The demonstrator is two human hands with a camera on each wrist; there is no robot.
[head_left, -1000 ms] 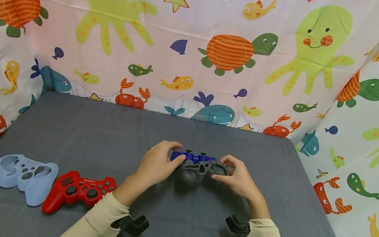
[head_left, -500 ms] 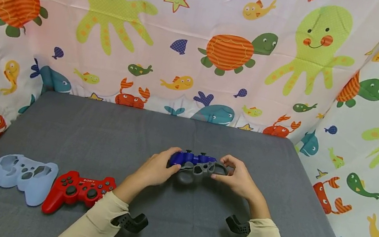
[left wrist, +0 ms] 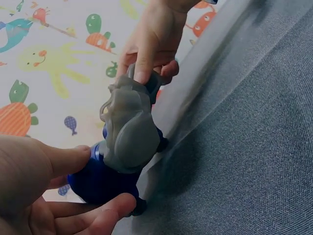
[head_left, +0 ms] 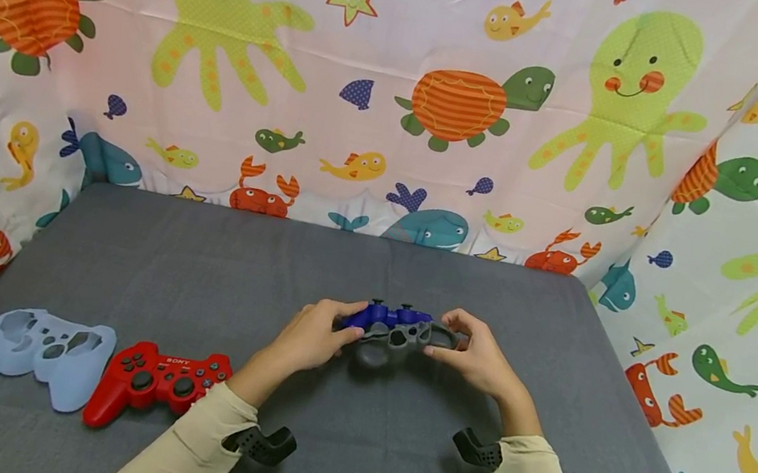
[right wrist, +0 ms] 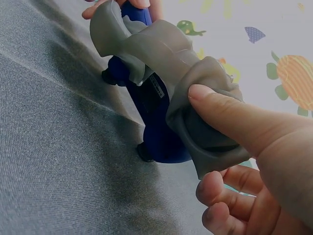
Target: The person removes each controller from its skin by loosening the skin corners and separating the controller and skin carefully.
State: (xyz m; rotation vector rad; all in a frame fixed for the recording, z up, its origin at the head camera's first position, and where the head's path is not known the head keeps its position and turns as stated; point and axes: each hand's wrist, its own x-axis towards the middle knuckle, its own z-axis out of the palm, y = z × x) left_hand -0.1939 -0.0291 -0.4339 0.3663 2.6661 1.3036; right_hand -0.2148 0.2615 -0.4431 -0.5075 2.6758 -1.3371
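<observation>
A blue game controller (head_left: 380,315) is held just over the grey table by both hands, with a soft grey silicone cover (head_left: 399,336) partly over it. My left hand (head_left: 308,336) grips the controller's left end, thumb on one side and fingers on the other; in the left wrist view this end of the blue controller (left wrist: 100,183) is bare. My right hand (head_left: 481,360) pinches the right end of the cover. In the right wrist view, the folded cover (right wrist: 161,51) drapes across the controller (right wrist: 165,142), whose thumbsticks point toward the table. The controller's right end is largely hidden.
A light blue silicone cover (head_left: 34,353) lies on the table (head_left: 368,471) at the left. Beside it, a red game controller (head_left: 159,380) lies close to my left sleeve (head_left: 191,440). A curtain (head_left: 380,59) printed with sea animals hangs behind and at the sides.
My left hand has moved down and regripped the controller's left end. The grey cover's left end has dropped lower, showing more blue. My right hand has barely moved.
</observation>
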